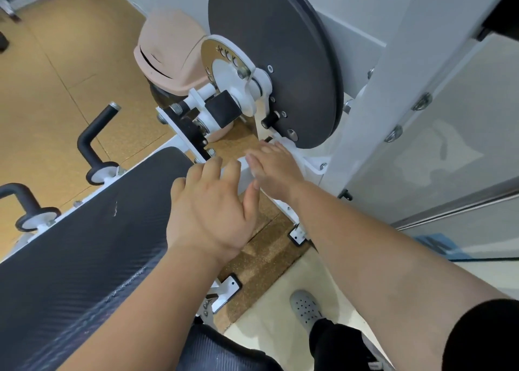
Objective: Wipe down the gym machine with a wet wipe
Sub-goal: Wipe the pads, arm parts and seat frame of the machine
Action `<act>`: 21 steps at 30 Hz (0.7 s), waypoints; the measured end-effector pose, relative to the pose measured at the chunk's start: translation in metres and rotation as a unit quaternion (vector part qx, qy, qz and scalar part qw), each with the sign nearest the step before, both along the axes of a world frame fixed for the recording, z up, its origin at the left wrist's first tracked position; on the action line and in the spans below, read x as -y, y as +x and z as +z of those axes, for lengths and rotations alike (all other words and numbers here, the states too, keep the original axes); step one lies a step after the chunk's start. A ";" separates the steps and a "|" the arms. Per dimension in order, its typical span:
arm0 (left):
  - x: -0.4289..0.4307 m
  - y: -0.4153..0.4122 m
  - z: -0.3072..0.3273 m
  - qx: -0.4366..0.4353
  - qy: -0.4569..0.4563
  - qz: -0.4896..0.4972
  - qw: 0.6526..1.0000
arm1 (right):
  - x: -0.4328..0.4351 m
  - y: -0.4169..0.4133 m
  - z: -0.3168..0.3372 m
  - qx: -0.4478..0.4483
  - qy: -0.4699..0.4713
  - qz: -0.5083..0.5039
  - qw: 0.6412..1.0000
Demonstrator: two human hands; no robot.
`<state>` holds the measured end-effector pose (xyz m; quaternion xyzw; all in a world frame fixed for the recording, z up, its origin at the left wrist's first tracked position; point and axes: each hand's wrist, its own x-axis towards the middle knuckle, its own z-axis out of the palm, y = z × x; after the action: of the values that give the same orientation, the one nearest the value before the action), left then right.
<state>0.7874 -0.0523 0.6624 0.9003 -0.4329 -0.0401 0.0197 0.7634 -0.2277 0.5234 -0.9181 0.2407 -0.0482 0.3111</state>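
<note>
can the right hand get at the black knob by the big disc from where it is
Probably yes: the right hand lies flat on the white frame right below the black knob, and nothing stands between them.

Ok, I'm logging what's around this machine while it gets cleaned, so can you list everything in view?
Seat pad: one, black, lower left.
Disc: one, dark grey, upper centre.
Machine frame: one, white, right of the disc.
Handles: two, black, left of the pad.
Bin: one, pink, swing lid, behind the machine.
Floor: tan, speckled.
Shoe: one, grey, perforated, bottom centre.
Wet wipe: none clearly visible.
Left hand: one, fingers spread, at the pad's far end.
Right hand: one, flat on the white frame below the disc.
</note>
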 end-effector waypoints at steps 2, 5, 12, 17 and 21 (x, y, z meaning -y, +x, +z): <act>0.000 -0.001 0.001 -0.007 -0.015 0.007 1.000 | -0.006 0.003 0.004 0.030 -0.008 -0.002 1.000; -0.003 -0.001 0.003 -0.023 -0.091 0.022 0.995 | -0.034 -0.002 -0.001 0.045 -0.091 0.104 0.989; -0.016 -0.001 0.004 -0.029 -0.258 0.090 0.962 | -0.033 -0.013 -0.009 0.037 -0.066 -0.027 0.997; -0.028 -0.002 0.010 -0.041 -0.219 0.142 0.965 | -0.049 -0.014 -0.007 0.050 -0.088 0.093 0.991; -0.048 -0.006 0.011 -0.012 -0.126 0.151 0.980 | -0.026 -0.020 -0.003 0.043 -0.061 0.019 0.997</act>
<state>0.7810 -0.0045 0.6730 0.9449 -0.2937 0.0073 0.1443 0.7434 -0.2014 0.5208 -0.9369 0.2066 -0.0964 0.2652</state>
